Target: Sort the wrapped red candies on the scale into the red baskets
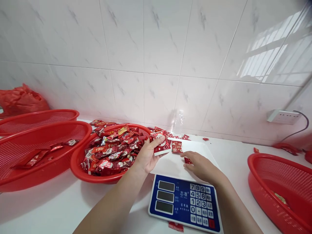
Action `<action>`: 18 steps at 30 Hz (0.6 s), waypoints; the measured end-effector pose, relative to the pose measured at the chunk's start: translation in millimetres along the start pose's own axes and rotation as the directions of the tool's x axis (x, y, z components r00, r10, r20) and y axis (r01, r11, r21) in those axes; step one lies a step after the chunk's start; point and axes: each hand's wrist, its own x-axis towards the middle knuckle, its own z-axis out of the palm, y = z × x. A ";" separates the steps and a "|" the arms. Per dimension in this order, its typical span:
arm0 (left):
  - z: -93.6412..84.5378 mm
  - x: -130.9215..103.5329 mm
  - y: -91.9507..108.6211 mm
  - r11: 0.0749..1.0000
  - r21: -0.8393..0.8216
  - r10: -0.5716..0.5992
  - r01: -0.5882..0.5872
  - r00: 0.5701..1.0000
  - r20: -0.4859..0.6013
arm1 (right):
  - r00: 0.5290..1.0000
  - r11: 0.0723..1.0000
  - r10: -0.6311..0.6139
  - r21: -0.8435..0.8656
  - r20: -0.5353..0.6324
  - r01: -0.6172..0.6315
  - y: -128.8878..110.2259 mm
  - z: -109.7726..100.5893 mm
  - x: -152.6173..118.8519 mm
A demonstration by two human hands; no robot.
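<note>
My left hand (147, 154) is closed on a red candy packet (161, 143) with white print, held up over the left edge of the white weighing pan (204, 148). On the pan, my right hand (198, 164) has its thumb and fingers closed around a small red packet (187, 160), mostly hidden by the fingers. Between both hands another red packet (176, 147) with a gold pattern lies flat on the pan. In front of the pan is the scale's blue keypad and display panel (184, 203); its three display windows look dark.
Left of the scale, a red basket (80, 170) is heaped with wrapped candies. Farther left stand two more red baskets, the nearer one (60, 162) holding a few packets. A red basket (258, 182) is at right. A clear plastic bottle (179, 123) stands by the tiled wall.
</note>
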 end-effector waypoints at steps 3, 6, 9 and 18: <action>-0.3 -0.8 -1.6 1.000 0.017 -0.003 0.002 1.000 0.028 | 0.999 0.999 0.025 -0.034 -0.020 -0.026 3.2 2.0 2.0; -0.8 -0.6 -2.6 0.999 0.037 -0.007 0.005 0.999 0.047 | 0.998 0.998 0.034 -0.059 -0.053 -0.037 -0.2 6.5 6.7; -0.8 0.1 -3.4 0.999 0.046 -0.012 0.009 0.999 0.046 | 0.994 0.997 0.017 -0.079 -0.105 -0.025 -7.8 12.7 11.8; 3.8 -3.1 -5.3 0.998 0.063 -0.019 0.016 0.999 0.047 | 0.997 0.996 -0.072 -0.052 -0.014 0.071 -8.2 18.8 12.3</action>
